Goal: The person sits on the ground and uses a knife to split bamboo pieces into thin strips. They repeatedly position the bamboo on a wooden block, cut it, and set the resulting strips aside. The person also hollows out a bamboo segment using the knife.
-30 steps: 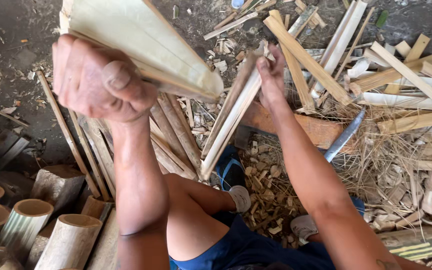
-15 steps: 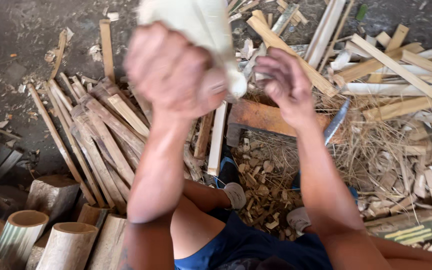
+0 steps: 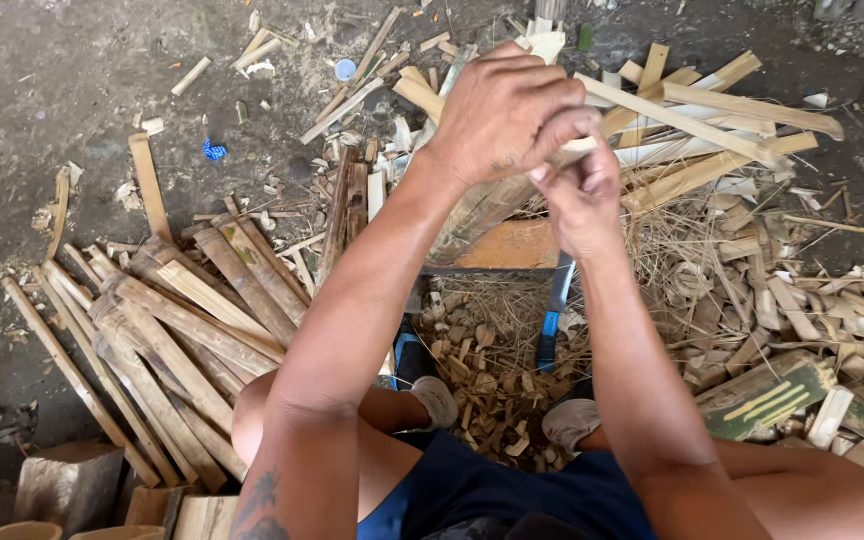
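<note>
My left hand [image 3: 507,110] is closed around a pale split bamboo piece [image 3: 546,45], whose top end sticks out above the knuckles. Its lower part [image 3: 477,215] slants down toward the ground under my wrist. My right hand [image 3: 580,198] sits just below and right of the left, touching it, with its fingers pinched on the same piece. Both arms reach out over my bent knees. A long knife with a blue handle [image 3: 550,318] lies on the ground beneath my hands, beside an orange-brown wooden block [image 3: 512,245].
A pile of split bamboo slats [image 3: 182,330] lies at the left, and longer pale slats [image 3: 712,120] are heaped at the upper right. Chips and shavings [image 3: 472,380] cover the ground between my feet [image 3: 437,400]. A green-skinned bamboo piece [image 3: 767,395] lies at the right.
My left hand has carried the bamboo piece from high at the left to the middle, farther from the camera. My right hand has come up to meet it and now grips it too.
</note>
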